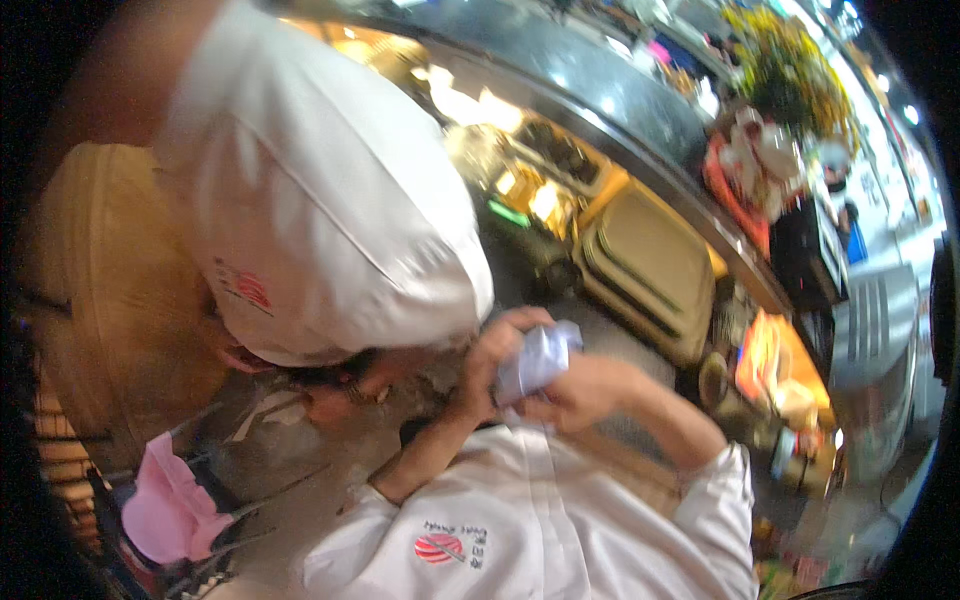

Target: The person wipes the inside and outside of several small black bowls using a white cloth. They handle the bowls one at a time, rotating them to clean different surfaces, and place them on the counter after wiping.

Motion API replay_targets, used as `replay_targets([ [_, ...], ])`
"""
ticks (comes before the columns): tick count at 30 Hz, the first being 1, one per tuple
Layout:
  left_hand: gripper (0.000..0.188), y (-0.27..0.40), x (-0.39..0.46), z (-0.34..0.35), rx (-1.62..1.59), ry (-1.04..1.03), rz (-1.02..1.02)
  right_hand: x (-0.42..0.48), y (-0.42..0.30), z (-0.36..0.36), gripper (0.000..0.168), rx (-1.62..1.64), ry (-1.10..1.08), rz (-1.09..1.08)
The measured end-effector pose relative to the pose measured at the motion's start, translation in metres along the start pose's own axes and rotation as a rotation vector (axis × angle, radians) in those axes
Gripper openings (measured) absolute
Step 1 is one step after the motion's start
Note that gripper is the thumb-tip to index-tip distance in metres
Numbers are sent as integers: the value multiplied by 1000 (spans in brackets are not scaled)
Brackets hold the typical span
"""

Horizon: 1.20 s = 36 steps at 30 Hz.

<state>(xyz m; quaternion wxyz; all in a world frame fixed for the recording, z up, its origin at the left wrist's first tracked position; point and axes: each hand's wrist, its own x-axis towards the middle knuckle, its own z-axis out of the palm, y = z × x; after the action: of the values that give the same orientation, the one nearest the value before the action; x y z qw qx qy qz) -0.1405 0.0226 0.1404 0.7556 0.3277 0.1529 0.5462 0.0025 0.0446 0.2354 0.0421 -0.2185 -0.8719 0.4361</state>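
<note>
A small crumpled whitish bundle [536, 362], paper, plastic or cloth, lies between both hands in front of the chest. My left hand [491, 364] grips its left side, with the fingers over its top edge. From the right, my right hand [577, 394] closes on its lower side. Blur hides the fingertips and whatever is inside the bundle. Below the hands is the front of my white jacket [525, 517], which bears a red round emblem and writing.
A co-worker in a white top [337, 195] leans in close at the left. Stacked rectangular trays [649, 262] stand under a metal counter [585, 82]. An orange bag [769, 360] lies at the right. At the lower left is a pink cloth or bag [169, 510]. Yellow flowers [795, 82] stand at the upper right.
</note>
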Motion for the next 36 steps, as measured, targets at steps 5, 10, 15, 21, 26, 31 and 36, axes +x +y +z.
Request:
replay_targets([
  [5,66,-1,-10,20,-467,297,81,21,7,2,19,-550,321,-168],
  [10,68,-4,9,14,17,365,129,20,12,3,20,-628,563,58],
  [15,74,5,13,17,786,97,310,-12,13,1,25,-347,275,213],
  [21,77,-8,12,13,469,-136,213,-33,3,1,27,220,148,192],
  [26,66,-7,24,36,-17,86,209,-16,8,11,17,-99,674,71],
  [31,55,0,30,38,382,209,186,-13,9,3,10,-462,786,111],
  [36,44,5,32,39,810,37,355,-26,1,1,11,-379,583,305],
])
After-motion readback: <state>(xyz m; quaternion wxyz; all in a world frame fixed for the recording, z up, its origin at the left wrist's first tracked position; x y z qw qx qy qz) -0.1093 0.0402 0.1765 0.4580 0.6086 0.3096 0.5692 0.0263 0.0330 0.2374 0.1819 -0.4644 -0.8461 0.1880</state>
